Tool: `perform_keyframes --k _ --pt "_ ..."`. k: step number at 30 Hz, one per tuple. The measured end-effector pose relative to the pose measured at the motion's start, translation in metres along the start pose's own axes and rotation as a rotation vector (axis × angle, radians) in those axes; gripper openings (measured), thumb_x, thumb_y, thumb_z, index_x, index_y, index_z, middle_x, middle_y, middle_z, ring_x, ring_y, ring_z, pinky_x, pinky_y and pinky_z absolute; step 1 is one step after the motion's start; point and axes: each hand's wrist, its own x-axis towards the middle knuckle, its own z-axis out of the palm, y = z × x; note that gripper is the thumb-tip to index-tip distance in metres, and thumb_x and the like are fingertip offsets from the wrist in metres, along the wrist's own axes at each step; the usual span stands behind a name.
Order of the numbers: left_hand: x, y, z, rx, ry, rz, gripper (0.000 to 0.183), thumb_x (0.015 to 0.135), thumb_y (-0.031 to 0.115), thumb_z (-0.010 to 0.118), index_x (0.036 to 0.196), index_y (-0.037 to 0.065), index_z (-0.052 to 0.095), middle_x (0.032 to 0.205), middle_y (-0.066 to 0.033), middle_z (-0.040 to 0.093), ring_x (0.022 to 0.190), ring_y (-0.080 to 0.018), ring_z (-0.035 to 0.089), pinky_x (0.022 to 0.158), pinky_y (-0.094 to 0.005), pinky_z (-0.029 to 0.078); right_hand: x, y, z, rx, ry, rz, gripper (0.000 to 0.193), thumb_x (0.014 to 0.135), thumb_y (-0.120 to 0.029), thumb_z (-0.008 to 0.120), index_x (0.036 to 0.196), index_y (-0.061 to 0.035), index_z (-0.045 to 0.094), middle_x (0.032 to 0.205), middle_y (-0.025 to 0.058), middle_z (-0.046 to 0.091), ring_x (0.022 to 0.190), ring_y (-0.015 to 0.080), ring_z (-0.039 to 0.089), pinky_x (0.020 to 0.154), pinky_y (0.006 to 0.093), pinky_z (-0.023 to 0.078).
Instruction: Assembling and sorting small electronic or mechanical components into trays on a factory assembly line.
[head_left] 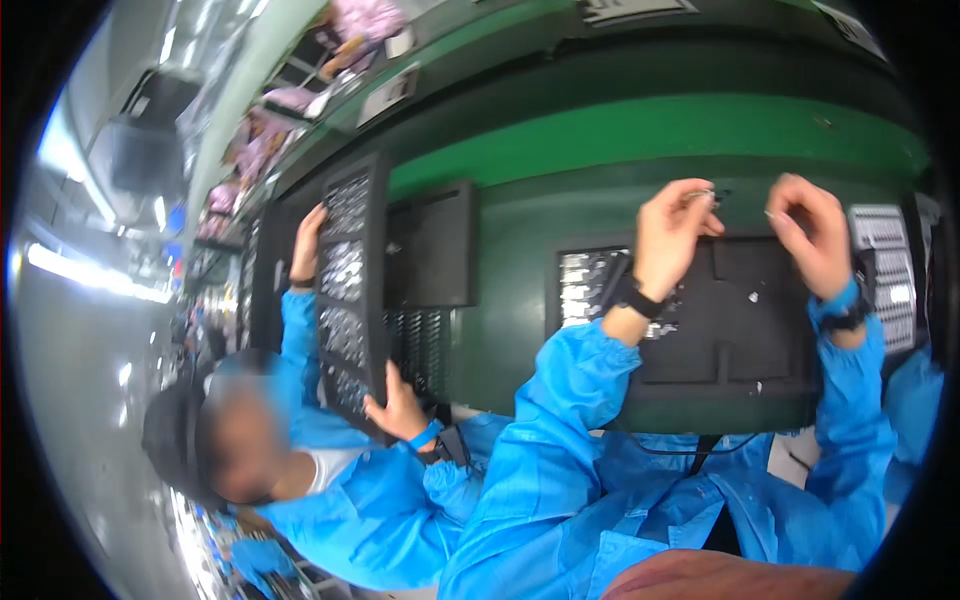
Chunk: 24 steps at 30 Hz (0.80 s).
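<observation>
Now, watching remotely: my left hand (672,238) has its grip narrow, pinching a small metallic part (716,194) at the fingertips. Part lies to the right of that palm, toward my right hand (812,232), and shows just past the far edge of the black tray (690,345). Right hand is apart, across a gap, fingers curled, thumb close to forefinger; whether that grip holds anything, I cannot tell. Part's long axis: too small and blurred to call. Left is nearer, already on it; my judgement, the gap between the fingertips matters most. Shiny pieces (582,285) sit at the tray's left end.
</observation>
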Motion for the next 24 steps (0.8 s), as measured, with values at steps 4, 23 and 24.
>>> perform_keyframes --k 4,23,24 --pt "-0.005 0.015 -0.009 0.089 0.111 0.017 0.031 0.104 0.018 0.056 0.127 -0.003 0.058 0.107 -0.0175 0.069 0.088 -0.0214 0.072 0.078 -0.0322 0.060 -0.003 0.050 0.032 0.096 0.080 0.123 0.009 0.091 -0.009 0.067 0.094 -0.0007 0.068 0.082 0.0048 0.068 0.071 0.0098 0.061 0.062 0.0258 0.049" --pt "-0.012 0.019 0.004 0.163 -0.013 -0.091 0.020 0.101 0.002 0.055 0.119 -0.007 0.059 0.108 -0.0159 0.068 0.098 -0.0250 0.072 0.078 -0.0293 0.061 -0.012 0.051 0.034 0.106 0.001 0.172 0.008 0.090 -0.004 0.066 0.095 0.0024 0.065 0.078 0.0057 0.069 0.070 0.0100 0.063 0.062 0.0243 0.051" --pt "-0.012 0.018 0.006 0.155 -0.009 -0.070 0.018 0.101 0.000 0.054 0.117 -0.007 0.059 0.105 -0.0149 0.068 0.097 -0.0239 0.072 0.078 -0.0295 0.061 -0.013 0.053 0.034 0.103 -0.015 0.178 0.008 0.090 -0.004 0.066 0.095 0.0024 0.064 0.078 0.0059 0.069 0.070 0.0103 0.063 0.062 0.0246 0.051"
